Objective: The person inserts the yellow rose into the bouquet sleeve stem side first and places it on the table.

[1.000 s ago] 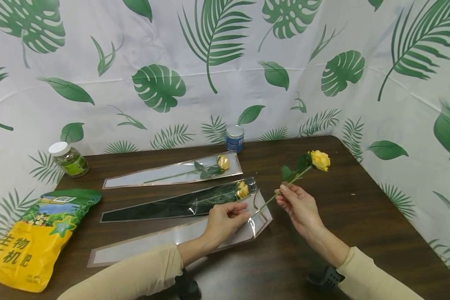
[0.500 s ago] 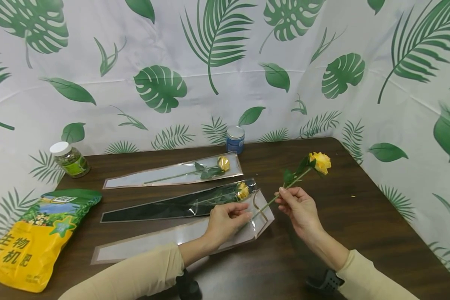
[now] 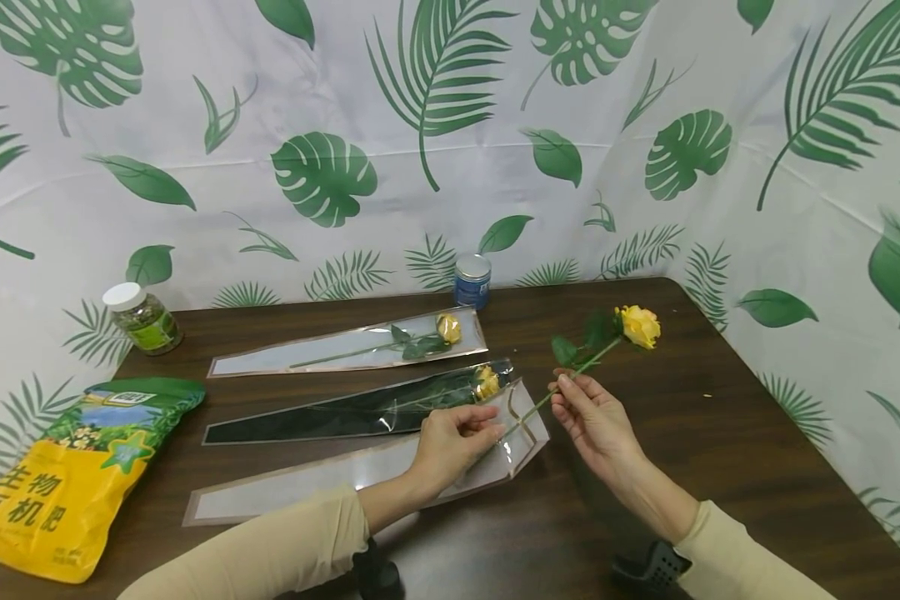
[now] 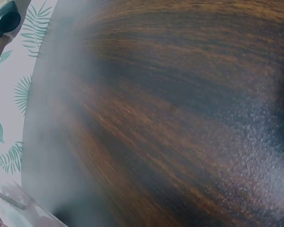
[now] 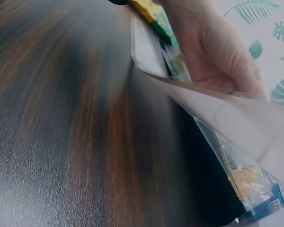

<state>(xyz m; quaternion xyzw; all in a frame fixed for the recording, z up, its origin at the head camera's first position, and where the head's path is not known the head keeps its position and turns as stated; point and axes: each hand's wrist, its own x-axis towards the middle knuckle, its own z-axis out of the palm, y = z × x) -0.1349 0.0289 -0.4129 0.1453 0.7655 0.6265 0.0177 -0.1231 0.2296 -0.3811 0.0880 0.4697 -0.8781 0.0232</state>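
Observation:
A yellow rose (image 3: 637, 326) with a green stem and leaves is pinched mid-stem by my right hand (image 3: 598, 421). Its lower stem runs down to the open end of a white, clear-fronted flower sleeve (image 3: 285, 487). My left hand (image 3: 450, 446) grips that sleeve near its mouth, thumb and fingertips on the film. The stem's lower end is hidden near the left fingers. In the right wrist view, the left hand (image 5: 217, 52) holds the sleeve's raised edge (image 5: 236, 118). The left wrist view shows mostly tabletop (image 4: 156, 113).
Behind lie a black sleeve (image 3: 292, 421) and another white sleeve (image 3: 262, 360), each with a yellow rose inside. A blue can (image 3: 472, 283) stands at the back edge. At left are a white-lidded jar (image 3: 142, 318) and a yellow fertilizer bag (image 3: 60, 500).
The rose has turned slightly in my right fingers, so its leaves now spread to the left. The sleeve slid a little to the right early on. Both hands stay nearly in place.

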